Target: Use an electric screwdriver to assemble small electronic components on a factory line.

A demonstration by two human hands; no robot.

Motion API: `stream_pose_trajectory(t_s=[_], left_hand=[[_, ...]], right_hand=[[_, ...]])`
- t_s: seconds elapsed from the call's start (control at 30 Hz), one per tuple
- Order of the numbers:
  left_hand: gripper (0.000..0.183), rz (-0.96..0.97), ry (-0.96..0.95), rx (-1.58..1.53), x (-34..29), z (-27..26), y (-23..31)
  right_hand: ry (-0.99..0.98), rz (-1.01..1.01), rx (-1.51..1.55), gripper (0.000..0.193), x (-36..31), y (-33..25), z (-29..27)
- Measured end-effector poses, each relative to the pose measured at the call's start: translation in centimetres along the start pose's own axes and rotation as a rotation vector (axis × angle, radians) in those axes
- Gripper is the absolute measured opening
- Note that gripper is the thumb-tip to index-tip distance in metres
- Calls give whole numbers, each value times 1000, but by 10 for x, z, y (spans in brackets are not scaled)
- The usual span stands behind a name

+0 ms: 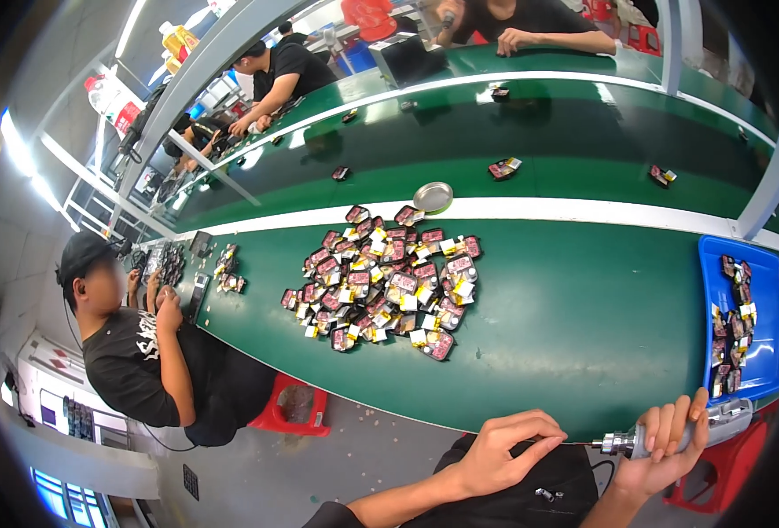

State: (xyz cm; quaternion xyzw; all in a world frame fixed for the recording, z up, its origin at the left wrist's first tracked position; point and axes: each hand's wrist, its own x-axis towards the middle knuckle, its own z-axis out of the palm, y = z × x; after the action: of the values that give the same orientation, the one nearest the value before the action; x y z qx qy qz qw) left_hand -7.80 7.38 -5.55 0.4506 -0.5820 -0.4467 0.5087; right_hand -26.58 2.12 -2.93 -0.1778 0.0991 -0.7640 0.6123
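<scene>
My right hand [662, 449] is wrapped round a grey electric screwdriver [728, 422] at the table's near edge. Its silver chuck and thin bit point left. At the tip of the bit, my left hand [504, 453] has thumb and fingers pinched together; whatever lies between them is too small to make out. Beyond the hands, a heap of small black-edged items [403, 282] with pink faces and white and yellow tags lies on the green table [574, 326]. A few small shiny metal pieces [545, 495] rest on dark cloth below my hands.
To the right stands a blue tray [766, 352] holding several similar items. A round metal dish [433, 197] sits beyond the heap by the white rail. Scattered items lie on the green conveyor [565, 132] behind it. A co-worker [143, 352] sits left; a red stool [301, 407] stands nearby.
</scene>
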Motion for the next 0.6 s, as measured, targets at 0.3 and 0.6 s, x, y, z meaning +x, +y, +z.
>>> stream_pose_trajectory(t_s=[0.3,0.6], left_hand=[[8,-5,-46,-43,-1,8,2],[12,-106,-101,-168,0,11,2]], right_hand=[[74,28,0,14,-3,5,0],[70,54,32,14,-4,6,-3]])
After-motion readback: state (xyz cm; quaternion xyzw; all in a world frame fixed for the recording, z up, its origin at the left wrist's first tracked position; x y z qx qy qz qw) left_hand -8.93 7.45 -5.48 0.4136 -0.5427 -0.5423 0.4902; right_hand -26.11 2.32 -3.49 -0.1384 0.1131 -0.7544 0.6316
